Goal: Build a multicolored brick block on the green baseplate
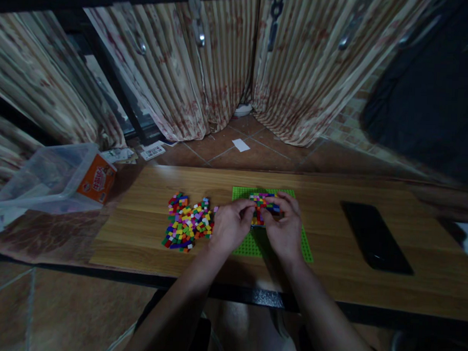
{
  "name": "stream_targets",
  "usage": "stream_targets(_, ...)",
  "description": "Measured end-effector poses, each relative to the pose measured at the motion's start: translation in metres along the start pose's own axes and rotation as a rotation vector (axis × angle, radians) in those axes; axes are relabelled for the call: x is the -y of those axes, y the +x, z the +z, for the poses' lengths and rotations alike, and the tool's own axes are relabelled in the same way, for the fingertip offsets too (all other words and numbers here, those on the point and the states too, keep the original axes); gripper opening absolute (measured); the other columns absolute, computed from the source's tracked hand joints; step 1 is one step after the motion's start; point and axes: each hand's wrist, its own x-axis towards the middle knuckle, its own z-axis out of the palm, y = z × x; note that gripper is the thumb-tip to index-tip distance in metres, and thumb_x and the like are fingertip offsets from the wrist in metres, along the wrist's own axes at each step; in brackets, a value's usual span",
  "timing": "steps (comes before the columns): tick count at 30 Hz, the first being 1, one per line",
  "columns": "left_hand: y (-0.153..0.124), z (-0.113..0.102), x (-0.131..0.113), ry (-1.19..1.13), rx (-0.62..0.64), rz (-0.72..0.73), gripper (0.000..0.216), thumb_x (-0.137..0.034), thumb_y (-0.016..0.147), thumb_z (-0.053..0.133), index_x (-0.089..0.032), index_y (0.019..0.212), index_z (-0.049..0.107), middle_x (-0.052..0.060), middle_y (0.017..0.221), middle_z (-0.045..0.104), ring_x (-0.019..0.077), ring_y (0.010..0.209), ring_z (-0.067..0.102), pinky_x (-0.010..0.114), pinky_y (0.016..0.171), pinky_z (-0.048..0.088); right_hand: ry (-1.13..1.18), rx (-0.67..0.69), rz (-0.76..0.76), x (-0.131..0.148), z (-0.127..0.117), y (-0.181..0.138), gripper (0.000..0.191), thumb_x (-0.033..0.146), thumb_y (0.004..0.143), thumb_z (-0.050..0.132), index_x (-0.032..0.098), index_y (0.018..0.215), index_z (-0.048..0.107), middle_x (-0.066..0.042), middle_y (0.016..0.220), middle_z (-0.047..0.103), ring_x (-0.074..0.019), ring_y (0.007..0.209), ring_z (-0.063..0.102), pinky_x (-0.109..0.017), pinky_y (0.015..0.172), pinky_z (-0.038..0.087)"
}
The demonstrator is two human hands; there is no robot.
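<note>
The left hand (232, 224) and right hand (285, 226) touch a multicoloured brick cluster (260, 198) on a green baseplate (306, 248); loose bricks (190, 220) lie left on the desk (141, 195), a black slab (375, 237) right.

Left hand (230, 224) beside right hand (286, 228); fingers (245, 203) seemingly bent

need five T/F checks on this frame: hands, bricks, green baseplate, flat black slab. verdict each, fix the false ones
1. The left hand and right hand are both at the coloured bricks on the green baseplate. True.
2. The loose brick pile is of mixed colours and lies on the wooden tabletop. True.
3. The loose brick pile lies to the right of the green baseplate. False: it lies to the left.
4. The black slab lies to the right of the right hand. True.
5. The black slab touches the green baseplate. False: a stretch of the wooden tabletop separates them.
</note>
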Motion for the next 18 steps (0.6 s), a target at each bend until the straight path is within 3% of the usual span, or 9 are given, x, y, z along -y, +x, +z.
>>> stream_targets(8,-0.0021,0.0011,0.0014,0.285,0.047,0.191,0.026,-0.024,0.096,0.048,-0.025,0.102,0.073,0.002,0.098,0.076,0.0174,0.089,0.069,0.029,0.082,0.05,0.012,-0.022,-0.009,-0.0006,0.0022,0.0,0.019,0.024,0.076,0.063,0.023,0.093,0.072,-0.009,0.122,0.055,-0.027,0.12,0.052,-0.05,0.105,0.041)
stream_targets(18,-0.0071,0.0077,0.0016,0.489,0.064,0.248,0.029,-0.021,0.096,0.044,-0.022,0.109,0.07,0.006,0.092,0.072,0.0203,0.085,0.064,0.033,0.08,0.05,0.019,-0.036,-0.002,0.0017,0.0046,-0.0016,0.018,0.022,0.076,0.063,0.022,0.091,0.073,-0.009,0.119,0.057,-0.0268,0.117,0.053,-0.049,0.103,0.043)
